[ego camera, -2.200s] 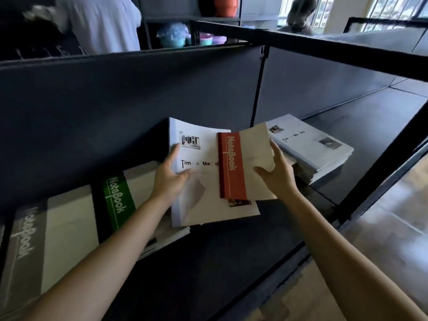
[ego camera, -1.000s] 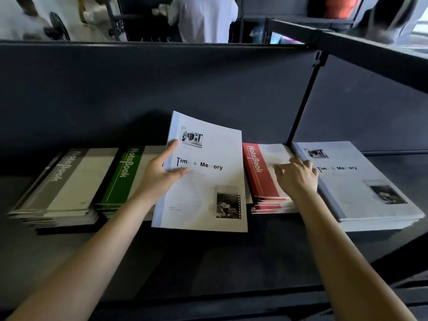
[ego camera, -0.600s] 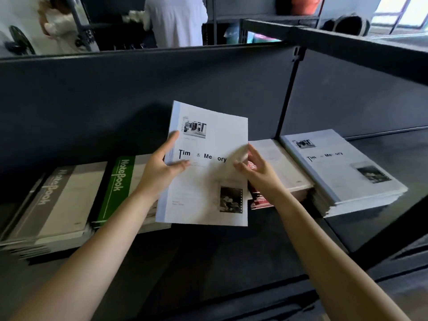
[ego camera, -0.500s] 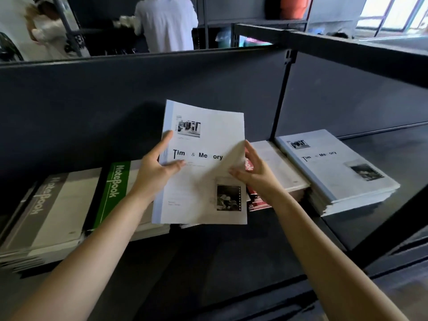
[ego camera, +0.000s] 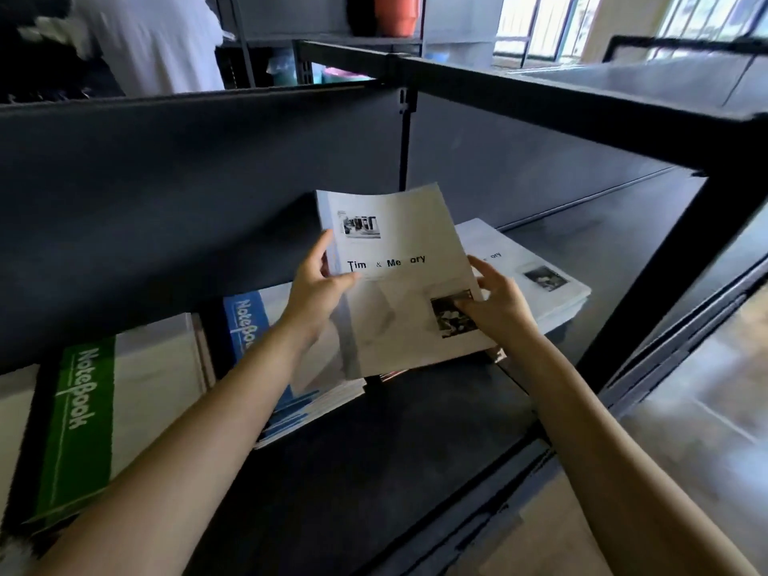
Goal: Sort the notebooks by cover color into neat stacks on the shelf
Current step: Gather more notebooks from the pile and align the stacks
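While holding the white notebook (ego camera: 395,243) tilted at frame centre above the shelf (ego camera: 415,430), grips its left edge with left hand (ego camera: 316,297), thumb on cover, and pinches its lower right edge with right hand (ego camera: 503,309). Overlaps blue stack (ego camera: 241,322) at left, white stack (ego camera: 536,259) at right.

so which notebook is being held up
The white notebook, held by left grip and right grip; green notebook, blue stack and white stack lie flat.
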A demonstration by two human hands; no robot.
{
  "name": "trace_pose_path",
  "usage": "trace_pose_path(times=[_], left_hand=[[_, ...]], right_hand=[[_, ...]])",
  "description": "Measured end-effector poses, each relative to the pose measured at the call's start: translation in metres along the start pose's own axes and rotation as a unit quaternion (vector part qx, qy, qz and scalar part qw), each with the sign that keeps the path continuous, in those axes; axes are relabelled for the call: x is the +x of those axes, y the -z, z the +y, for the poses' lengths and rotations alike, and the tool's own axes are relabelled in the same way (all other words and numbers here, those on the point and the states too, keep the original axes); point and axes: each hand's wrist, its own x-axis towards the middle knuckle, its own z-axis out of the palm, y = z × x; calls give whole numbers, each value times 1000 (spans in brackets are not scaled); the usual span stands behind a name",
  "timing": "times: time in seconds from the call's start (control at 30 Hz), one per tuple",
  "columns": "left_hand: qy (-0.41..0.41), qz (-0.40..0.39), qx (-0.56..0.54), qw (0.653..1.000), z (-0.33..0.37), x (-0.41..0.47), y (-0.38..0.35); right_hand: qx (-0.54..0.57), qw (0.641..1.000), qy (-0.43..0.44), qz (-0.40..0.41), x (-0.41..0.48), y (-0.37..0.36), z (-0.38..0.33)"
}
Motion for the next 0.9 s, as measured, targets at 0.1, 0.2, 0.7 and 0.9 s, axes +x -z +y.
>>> trace_pose_path(times=[0.1,0.2,0.7,0.9], left_hand=[[34,-62,6,998,-3,19,-24],[80,-104,-12,991,-4,31,-40],[-54,-97,345,932,-45,43,-57],[-66,-98,340,933,-51,47,-57]], right_hand=[[-79,995,-51,45,8,12,9],[-131,985,-74,79,14,22,14],[-276,944,-103,148,7,6,33],[-294,950,-5,-108,-26,-44,12]])
